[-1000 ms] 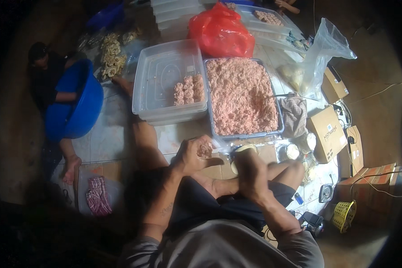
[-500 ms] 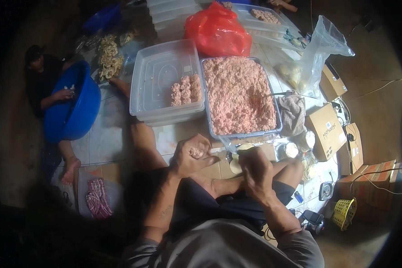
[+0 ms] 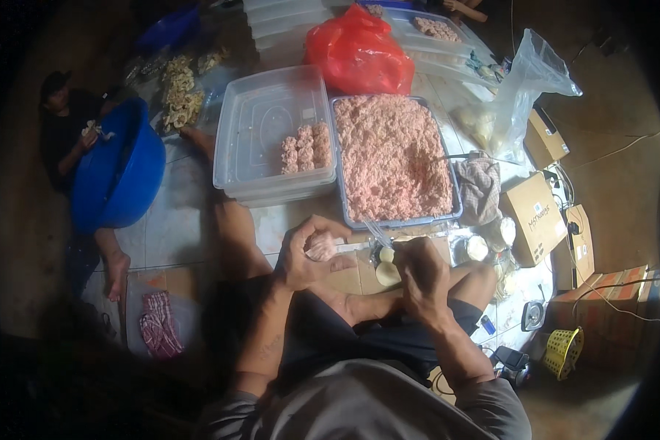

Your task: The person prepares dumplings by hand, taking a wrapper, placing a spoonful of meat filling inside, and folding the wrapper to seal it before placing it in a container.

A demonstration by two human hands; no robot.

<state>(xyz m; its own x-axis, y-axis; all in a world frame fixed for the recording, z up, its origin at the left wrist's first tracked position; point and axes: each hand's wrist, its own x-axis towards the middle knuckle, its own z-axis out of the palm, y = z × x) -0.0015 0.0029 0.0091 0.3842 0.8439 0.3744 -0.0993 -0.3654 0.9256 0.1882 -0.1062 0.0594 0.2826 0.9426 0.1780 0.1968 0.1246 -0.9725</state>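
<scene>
As meat (image 3: 320,246) sits cupped, strip (image 3: 378,233), slanting up-left

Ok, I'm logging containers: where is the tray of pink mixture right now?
In the head view, the tray sits right of upper centre, between a clear tub on its left and a cloth on its right, with a red bag beyond.

Pink mince lump (image 3: 320,247), rounded, within curled left fingers (image 3: 317,224)

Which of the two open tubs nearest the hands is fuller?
The right tub, filled nearly edge to edge with pink mixture; the left tub holds only clumps in one corner.
</scene>
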